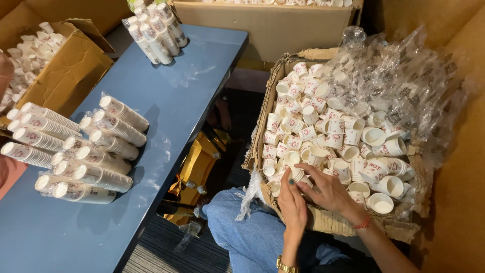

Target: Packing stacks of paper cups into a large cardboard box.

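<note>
A torn cardboard box lined with crinkled clear plastic holds several loose small white paper cups with red print. My left hand and my right hand meet at the box's near left corner, fingers curled together over a few cups lying there. My left wrist wears a gold watch, my right wrist a red thread band. Whether either hand grips a cup is partly hidden by the fingers.
A blue table on the left carries several plastic-wrapped sleeves of stacked cups, with more sleeves at its far end. An open carton of loose cups stands at the far left. My jeans-clad knee is below the box.
</note>
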